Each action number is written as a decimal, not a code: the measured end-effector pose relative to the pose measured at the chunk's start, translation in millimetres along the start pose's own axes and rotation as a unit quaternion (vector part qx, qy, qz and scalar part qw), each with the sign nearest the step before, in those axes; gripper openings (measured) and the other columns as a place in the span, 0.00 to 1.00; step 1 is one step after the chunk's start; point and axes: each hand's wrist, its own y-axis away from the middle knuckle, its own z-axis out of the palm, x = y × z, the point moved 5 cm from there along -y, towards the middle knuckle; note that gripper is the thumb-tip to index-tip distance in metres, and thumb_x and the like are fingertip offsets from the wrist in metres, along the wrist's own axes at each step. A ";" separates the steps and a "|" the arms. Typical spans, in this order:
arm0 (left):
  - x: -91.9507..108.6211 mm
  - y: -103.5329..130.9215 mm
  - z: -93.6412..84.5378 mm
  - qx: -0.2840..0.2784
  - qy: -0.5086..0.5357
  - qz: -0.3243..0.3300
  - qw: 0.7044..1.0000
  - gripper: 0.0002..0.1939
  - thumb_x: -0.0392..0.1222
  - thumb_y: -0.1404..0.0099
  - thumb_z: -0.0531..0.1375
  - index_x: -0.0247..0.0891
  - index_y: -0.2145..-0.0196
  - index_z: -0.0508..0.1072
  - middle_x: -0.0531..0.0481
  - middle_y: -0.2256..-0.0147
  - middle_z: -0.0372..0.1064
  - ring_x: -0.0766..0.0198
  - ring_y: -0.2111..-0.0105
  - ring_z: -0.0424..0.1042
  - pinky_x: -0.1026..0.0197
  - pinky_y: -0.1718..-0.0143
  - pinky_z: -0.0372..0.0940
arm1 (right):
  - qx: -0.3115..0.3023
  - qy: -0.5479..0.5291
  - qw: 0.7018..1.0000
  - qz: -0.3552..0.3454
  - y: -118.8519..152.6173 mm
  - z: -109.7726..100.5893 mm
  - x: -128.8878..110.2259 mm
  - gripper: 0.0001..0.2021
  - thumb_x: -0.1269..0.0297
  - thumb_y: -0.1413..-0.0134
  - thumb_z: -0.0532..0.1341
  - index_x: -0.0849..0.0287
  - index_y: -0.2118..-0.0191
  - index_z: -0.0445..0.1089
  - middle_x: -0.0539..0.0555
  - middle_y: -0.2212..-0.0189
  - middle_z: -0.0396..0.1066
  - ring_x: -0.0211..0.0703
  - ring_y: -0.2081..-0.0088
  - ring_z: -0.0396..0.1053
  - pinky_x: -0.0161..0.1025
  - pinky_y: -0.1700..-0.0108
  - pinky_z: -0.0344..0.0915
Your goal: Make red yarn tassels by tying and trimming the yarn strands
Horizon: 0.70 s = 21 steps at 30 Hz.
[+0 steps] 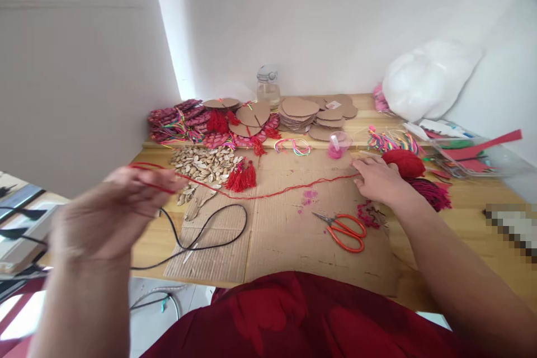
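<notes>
Raised at the left, my left hand [113, 212] is closed on red yarn [268, 196], with loops of it around the fingers. From there the strand sags across the cardboard to my right hand [380, 179], whose fingers are closed on it low over the mat. Just beyond that hand lies a ball of red yarn [405, 164], with a dark magenta yarn bundle [432, 194] beside it. Orange-handled scissors [346, 231] rest on the cardboard mat [289, 240], below the strand. Red tassels [242, 176] lie near the middle left.
Peanut shells [205, 165] are piled at the left. Behind stand stacked cardboard discs [297, 112], pink braided pieces [180, 120], a glass jar [268, 86] and a plastic cup [337, 146]. A black cable [210, 247] loops at front left. A clear tray [482, 156] is at right.
</notes>
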 end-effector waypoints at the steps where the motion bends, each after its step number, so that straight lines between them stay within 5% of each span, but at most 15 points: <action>1: -13.1 2.9 12.8 -0.061 0.009 -0.015 0.998 0.12 0.33 0.36 0.56 0.36 0.74 0.78 0.49 0.74 0.76 0.57 0.65 0.78 0.50 0.57 0.75 | -0.001 -0.015 1.000 -0.014 1.7 -8.5 -8.4 0.20 0.69 0.43 0.55 0.64 0.45 0.69 0.69 0.41 0.65 0.69 0.41 0.60 0.65 0.49 0.62; 3: -47.4 13.8 43.1 -0.179 0.013 -0.132 0.975 0.05 0.30 0.41 0.62 0.35 0.71 0.79 0.49 0.74 0.76 0.55 0.64 0.79 0.49 0.56 0.75 | 0.027 -0.110 0.992 -0.053 8.7 -31.9 -34.5 0.20 0.70 0.43 0.54 0.65 0.45 0.70 0.69 0.43 0.68 0.66 0.42 0.63 0.64 0.46 0.60; 5: -70.6 25.3 69.3 -0.243 0.029 -0.195 0.950 0.01 0.32 0.42 0.65 0.34 0.71 0.79 0.47 0.73 0.77 0.54 0.64 0.79 0.50 0.54 0.74 | 0.055 -0.328 0.936 -0.114 20.6 -56.1 -72.1 0.19 0.65 0.36 0.52 0.59 0.43 0.69 0.63 0.46 0.71 0.58 0.44 0.67 0.56 0.46 0.64; 7: -84.0 34.5 88.6 -0.282 0.038 -0.235 0.929 0.01 0.33 0.41 0.66 0.33 0.70 0.79 0.45 0.71 0.78 0.54 0.63 0.80 0.50 0.53 0.73 | -0.015 -0.548 0.814 -0.191 34.2 -67.2 -119.6 0.19 0.59 0.33 0.53 0.55 0.41 0.68 0.59 0.46 0.71 0.52 0.45 0.68 0.48 0.52 0.69; 10: -88.2 41.2 103.3 -0.321 0.048 -0.252 0.912 0.02 0.34 0.39 0.65 0.32 0.69 0.78 0.44 0.69 0.79 0.55 0.64 0.80 0.54 0.56 0.74 | -0.167 -0.743 0.591 -0.268 52.0 -66.0 -184.4 0.21 0.52 0.33 0.54 0.52 0.39 0.64 0.57 0.47 0.70 0.45 0.49 0.69 0.39 0.58 0.70; 12: -84.0 40.8 104.3 -0.330 0.055 -0.243 0.910 0.03 0.33 0.38 0.64 0.32 0.69 0.78 0.44 0.68 0.79 0.57 0.65 0.79 0.56 0.58 0.75 | -0.234 -0.784 0.507 -0.271 58.0 -58.1 -207.7 0.22 0.46 0.33 0.53 0.54 0.43 0.67 0.54 0.59 0.71 0.39 0.62 0.71 0.36 0.65 0.68; 13: -80.7 39.2 102.2 -0.325 0.057 -0.234 0.914 0.03 0.33 0.38 0.64 0.32 0.69 0.78 0.44 0.69 0.79 0.58 0.66 0.79 0.56 0.59 0.75 | -0.255 -0.782 0.501 -0.269 59.7 -53.7 -212.8 0.22 0.45 0.33 0.52 0.56 0.46 0.68 0.53 0.63 0.71 0.37 0.67 0.69 0.34 0.70 0.65; 15: -72.0 34.0 93.5 -0.296 0.059 -0.210 0.930 0.03 0.33 0.38 0.64 0.33 0.69 0.79 0.46 0.69 0.78 0.58 0.65 0.79 0.55 0.58 0.75 | -0.255 -0.756 0.540 -0.267 60.2 -47.2 -210.0 0.20 0.47 0.33 0.54 0.59 0.54 0.71 0.52 0.67 0.69 0.34 0.72 0.65 0.33 0.73 0.59; 18: -49.7 21.2 68.1 -0.217 0.074 -0.124 0.965 0.04 0.34 0.39 0.62 0.36 0.70 0.78 0.49 0.70 0.77 0.58 0.63 0.79 0.50 0.53 0.75 | -0.166 -0.694 0.649 -0.264 54.6 -44.3 -181.1 0.17 0.53 0.32 0.54 0.61 0.63 0.71 0.52 0.68 0.69 0.35 0.70 0.63 0.34 0.69 0.59; 21: -16.5 4.7 18.4 -0.096 0.092 0.017 0.991 0.08 0.36 0.35 0.59 0.40 0.70 0.77 0.54 0.70 0.77 0.63 0.63 0.77 0.55 0.51 0.75 | -0.064 -0.581 0.770 -0.255 45.5 -42.3 -140.5 0.16 0.56 0.30 0.51 0.59 0.64 0.70 0.53 0.68 0.70 0.39 0.68 0.65 0.37 0.65 0.60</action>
